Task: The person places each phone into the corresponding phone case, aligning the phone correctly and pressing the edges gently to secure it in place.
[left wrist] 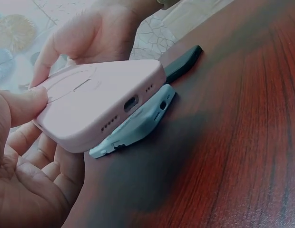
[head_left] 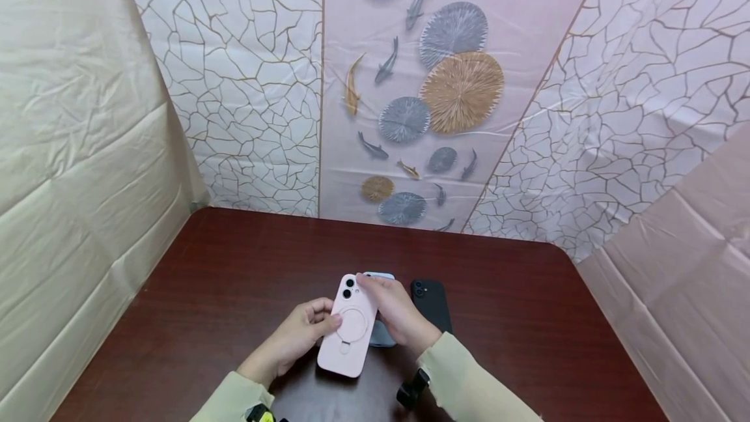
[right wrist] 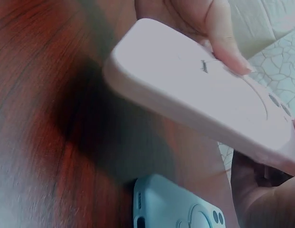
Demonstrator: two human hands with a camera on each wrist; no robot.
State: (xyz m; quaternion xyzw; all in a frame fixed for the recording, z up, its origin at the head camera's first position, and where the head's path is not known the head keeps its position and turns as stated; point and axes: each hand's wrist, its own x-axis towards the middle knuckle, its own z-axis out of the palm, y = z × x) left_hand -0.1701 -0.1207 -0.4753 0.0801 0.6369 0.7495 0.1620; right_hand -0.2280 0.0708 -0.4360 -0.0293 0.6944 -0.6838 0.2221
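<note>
A phone in a pink case, its back with two camera lenses and a ring facing up, is held tilted above the table. My left hand grips its left edge, thumb lying on the back near the ring. At the upper right edge, beside the lenses, my right hand holds it with the fingers. A light blue phone lies on the table below, partly covered by the pink phone and right hand in the head view. To the right lies a black phone, its lower part behind the right wrist.
The dark red wooden table has rounded far corners. Patterned cloth hangs behind it, with beige cloth at the left and pinkish cloth at the right. A dark device sits at the right wrist.
</note>
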